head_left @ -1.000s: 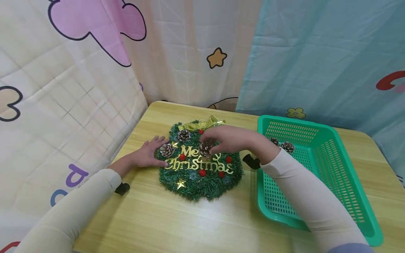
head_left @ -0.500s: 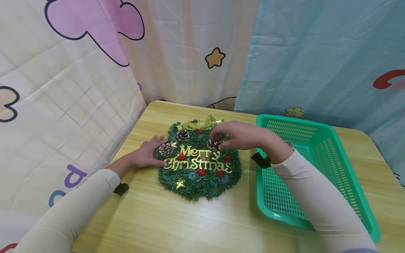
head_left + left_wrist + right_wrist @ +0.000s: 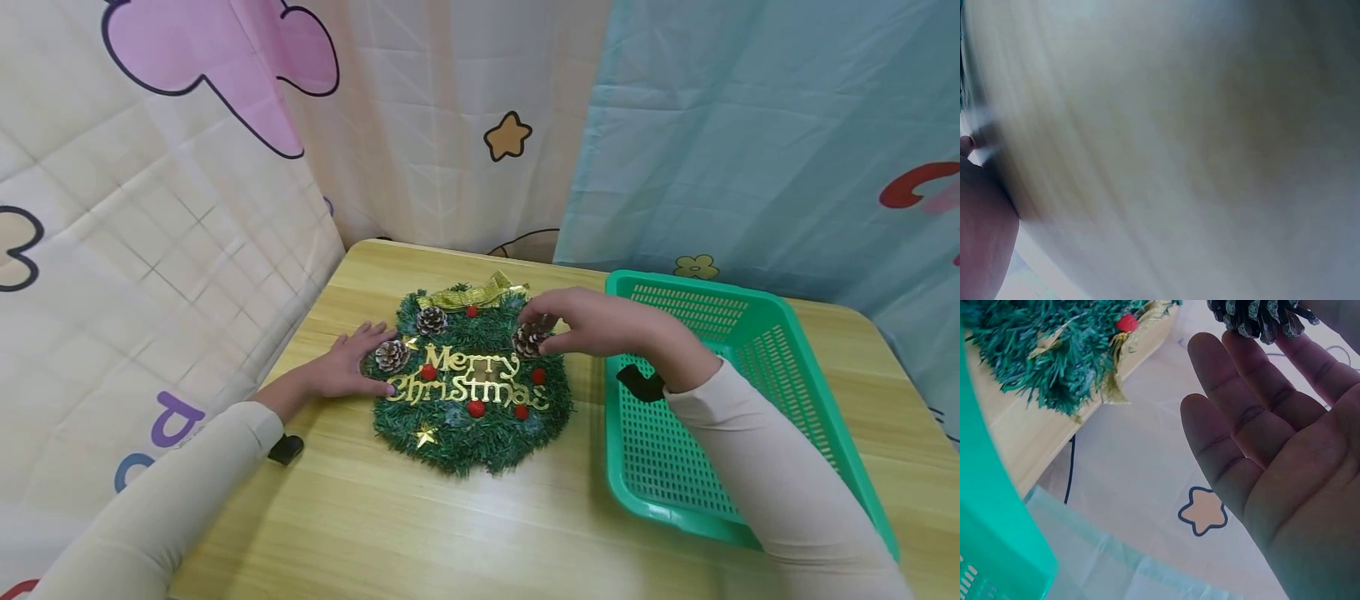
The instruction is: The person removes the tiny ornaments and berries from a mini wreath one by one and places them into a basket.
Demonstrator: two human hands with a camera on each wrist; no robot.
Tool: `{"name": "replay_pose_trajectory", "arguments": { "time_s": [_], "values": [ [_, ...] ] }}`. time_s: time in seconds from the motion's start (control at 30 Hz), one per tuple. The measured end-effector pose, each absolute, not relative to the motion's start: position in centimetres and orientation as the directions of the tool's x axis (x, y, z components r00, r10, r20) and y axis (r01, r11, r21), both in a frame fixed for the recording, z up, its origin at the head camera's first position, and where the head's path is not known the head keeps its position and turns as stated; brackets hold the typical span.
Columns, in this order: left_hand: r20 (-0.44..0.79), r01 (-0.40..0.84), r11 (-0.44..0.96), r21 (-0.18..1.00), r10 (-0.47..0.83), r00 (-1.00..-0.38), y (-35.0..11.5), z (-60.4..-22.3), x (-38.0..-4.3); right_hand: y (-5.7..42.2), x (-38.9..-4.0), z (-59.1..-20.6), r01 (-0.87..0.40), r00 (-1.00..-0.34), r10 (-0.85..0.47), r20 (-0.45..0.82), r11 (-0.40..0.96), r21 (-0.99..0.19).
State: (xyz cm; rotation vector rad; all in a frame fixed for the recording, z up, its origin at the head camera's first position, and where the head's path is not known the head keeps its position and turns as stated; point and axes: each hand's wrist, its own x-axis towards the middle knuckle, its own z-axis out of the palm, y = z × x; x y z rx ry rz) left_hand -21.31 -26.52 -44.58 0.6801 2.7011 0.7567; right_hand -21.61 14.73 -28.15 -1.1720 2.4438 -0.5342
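Note:
In the head view a green Christmas wreath (image 3: pixel 472 446) lies on the table, with gold "Merry Christmas" lettering (image 3: pixel 465 387), red balls, gold stars and a gold ribbon bow (image 3: pixel 472 296). Two frosted pine cones, one (image 3: pixel 432 321) above the other (image 3: pixel 392 356), sit at its upper left. My right hand (image 3: pixel 592 323) pinches a third pine cone (image 3: pixel 528 339) over the wreath's upper right; whether that cone touches the wreath I cannot tell. In the right wrist view the held pine cone (image 3: pixel 1263 315) shows at the fingertips. My left hand (image 3: pixel 348 364) rests with spread fingers at the wreath's left edge.
A green plastic basket (image 3: pixel 618 467) stands on the table (image 3: pixel 465 533) at the right, partly under my right forearm. Printed curtains hang behind and to the left of the table. The left wrist view is mostly blurred tabletop.
My right hand has moved the pine cone rightward, from over the word "Merry" to the wreath's upper right. The left hand has stayed in place.

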Motion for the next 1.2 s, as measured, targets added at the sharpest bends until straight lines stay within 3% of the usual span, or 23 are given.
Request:
{"name": "replay_pose_trajectory", "arguments": {
  "time_s": [1.2],
  "values": [
    [-0.111,0.366,0.75,0.551,0.501,-0.858,-26.3,-44.2,-21.0,23.6,-21.5,-27.7,-0.516,-0.754,-0.635,-0.169,0.732,-0.446]
  ]
}}
